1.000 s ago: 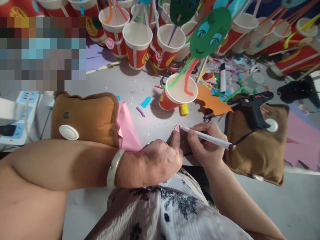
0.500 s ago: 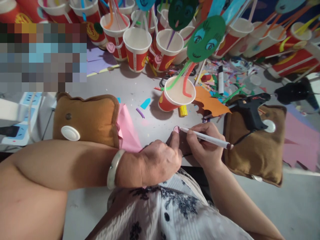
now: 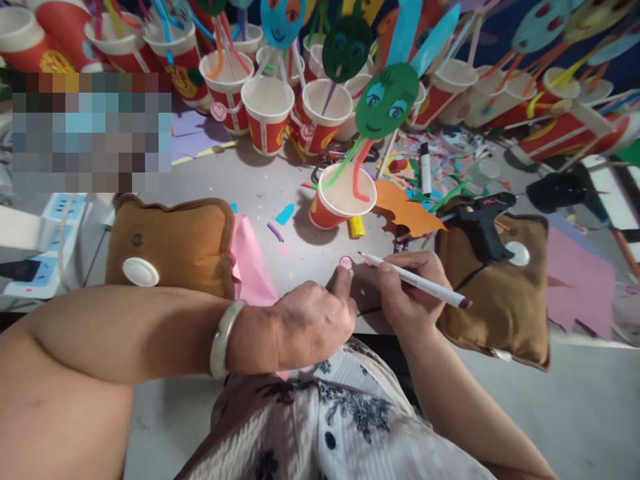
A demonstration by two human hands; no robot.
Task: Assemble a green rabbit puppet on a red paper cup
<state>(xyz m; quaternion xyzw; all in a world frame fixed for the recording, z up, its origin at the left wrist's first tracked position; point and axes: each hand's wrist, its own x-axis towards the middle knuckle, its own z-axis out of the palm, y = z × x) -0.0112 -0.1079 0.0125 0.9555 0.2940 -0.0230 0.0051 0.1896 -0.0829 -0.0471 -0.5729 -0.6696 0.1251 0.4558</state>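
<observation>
A small round pink paper disc (image 3: 346,263) with a dark rim and the letters "Hi" lies on the grey table. My left hand (image 3: 315,320) presses its lower edge down with the tip of the index finger, the other fingers curled under. In my right hand (image 3: 413,290) a white felt-tip pen (image 3: 425,285) is gripped between thumb and fingers, its tip just right of the disc and apart from it. Beyond them stands a paper cup (image 3: 343,193) with bent straws carrying a green paper face (image 3: 387,101) with blue ears.
Brown cushions lie left (image 3: 170,247) and right (image 3: 495,300); a black glue gun (image 3: 483,230) rests on the right one. Orange paper (image 3: 407,210), a yellow cap (image 3: 357,227), paper scraps and a black-capped marker (image 3: 425,170) surround the cup. Several decorated cups line the back. A power strip (image 3: 43,247) is far left.
The pen tip has lifted off the disc and moved slightly right. More of the disc's lettering shows. My left finger stays on it; the view has shifted a little.
</observation>
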